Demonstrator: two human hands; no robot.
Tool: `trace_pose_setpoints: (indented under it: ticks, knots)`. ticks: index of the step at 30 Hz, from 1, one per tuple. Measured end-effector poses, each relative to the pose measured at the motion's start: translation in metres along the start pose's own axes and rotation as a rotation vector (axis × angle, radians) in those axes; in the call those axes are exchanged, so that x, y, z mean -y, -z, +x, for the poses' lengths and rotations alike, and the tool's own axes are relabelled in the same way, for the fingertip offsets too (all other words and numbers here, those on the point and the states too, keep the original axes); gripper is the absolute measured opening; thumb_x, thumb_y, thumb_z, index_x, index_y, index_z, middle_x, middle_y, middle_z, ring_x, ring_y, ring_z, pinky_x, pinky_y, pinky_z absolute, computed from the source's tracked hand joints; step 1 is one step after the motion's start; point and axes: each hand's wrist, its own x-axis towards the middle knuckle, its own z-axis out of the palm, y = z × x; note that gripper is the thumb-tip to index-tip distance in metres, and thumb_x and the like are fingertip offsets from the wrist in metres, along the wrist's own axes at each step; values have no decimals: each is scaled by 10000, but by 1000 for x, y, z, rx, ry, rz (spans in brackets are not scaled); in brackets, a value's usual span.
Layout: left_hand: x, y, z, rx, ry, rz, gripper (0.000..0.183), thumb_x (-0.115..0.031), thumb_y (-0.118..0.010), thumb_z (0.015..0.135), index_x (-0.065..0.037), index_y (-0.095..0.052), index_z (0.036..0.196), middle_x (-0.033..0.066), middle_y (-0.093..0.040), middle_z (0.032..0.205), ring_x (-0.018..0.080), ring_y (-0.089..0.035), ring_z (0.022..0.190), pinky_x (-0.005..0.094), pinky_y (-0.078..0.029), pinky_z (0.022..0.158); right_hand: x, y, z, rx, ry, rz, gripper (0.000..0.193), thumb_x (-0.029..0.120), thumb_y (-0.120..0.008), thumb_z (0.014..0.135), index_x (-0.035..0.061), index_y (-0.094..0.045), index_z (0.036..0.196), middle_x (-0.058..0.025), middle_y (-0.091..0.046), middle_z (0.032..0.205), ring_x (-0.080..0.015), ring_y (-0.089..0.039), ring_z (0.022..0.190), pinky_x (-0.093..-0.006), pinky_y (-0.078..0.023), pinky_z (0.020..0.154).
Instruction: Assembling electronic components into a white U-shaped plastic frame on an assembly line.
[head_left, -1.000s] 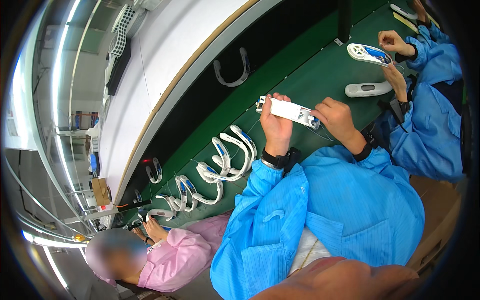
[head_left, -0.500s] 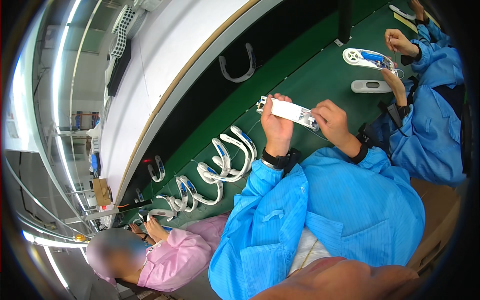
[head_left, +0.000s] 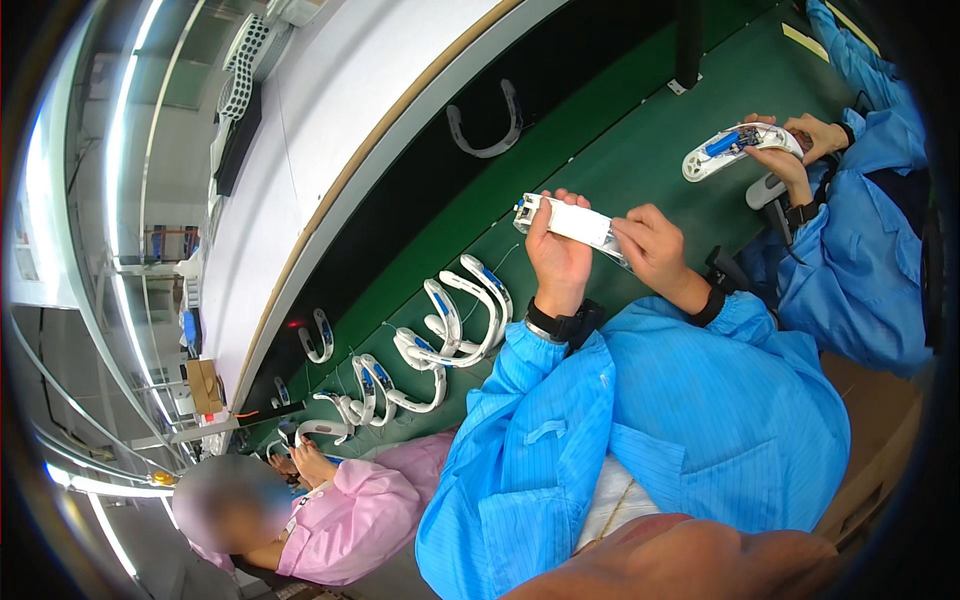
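A long white plastic housing (head_left: 580, 223) is held up over the green bench, with small electronic parts showing at its left end. My left hand (head_left: 560, 262) grips it from below, thumb along the near side and fingertips curled round the far edge. At its right end, the bent fingers of my right hand (head_left: 655, 248) press together on the housing and hide that end. Whether they also pinch a small part there cannot be made out. Black bands sit on both my wrists.
White U-shaped neck devices (head_left: 470, 310) with blue parts lie on the green bench (head_left: 610, 130) to the left. A co-worker in blue (head_left: 850, 240) at right holds an opened white device (head_left: 715, 155). Another in pink (head_left: 370, 510) works at left. A dark post (head_left: 688, 50) stands behind.
My right hand has shifted slightly left, covering the housing's right end where parts showed before. The co-worker at right has tilted the opened device and brought both hands onto it.
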Motion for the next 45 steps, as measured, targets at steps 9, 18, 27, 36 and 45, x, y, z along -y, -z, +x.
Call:
trace_pose_setpoints:
  ticks: [9,18,27,36,45]
  knots:
    - [8,-9,-15,133,-137,196,330,17,-520,845,-62,-422,1150,125,-503,1043,230,-519,987,463,-418,982,0,-5,-5,-22,-284,171,353,-125,-585,705,2,-616,1032,-93,-568,857,-184,-575,714,-274,-476,630]
    - [8,-12,-16,170,-141,500,328,6,-526,863,-25,-374,1152,116,-566,874,210,-589,776,380,-519,740,1,0,-6,194,-341,268,456,-138,-484,705,10,-566,1128,-105,-576,972,-159,-575,824,-273,-495,701]
    - [11,8,-13,227,12,842,192,-3,-500,854,-3,-451,1039,87,-560,795,153,-556,646,286,-487,582,1,5,63,377,-588,239,338,180,-693,765,-4,-583,1027,-105,-634,719,-171,-604,570,-280,-441,507]
    - [5,6,-13,163,198,854,131,-8,-500,852,-14,-500,983,75,-581,801,154,-599,668,300,-533,604,-23,-20,97,821,-403,85,376,99,-610,718,-11,-592,1077,-193,-649,860,-315,-637,799,-397,-487,722]
    - [7,17,-4,124,308,787,151,-13,-497,844,-19,-482,994,94,-574,819,163,-597,651,292,-530,588,-29,-41,99,482,-20,-43,251,15,-527,733,23,-591,975,-151,-623,684,-291,-609,603,-383,-480,566]
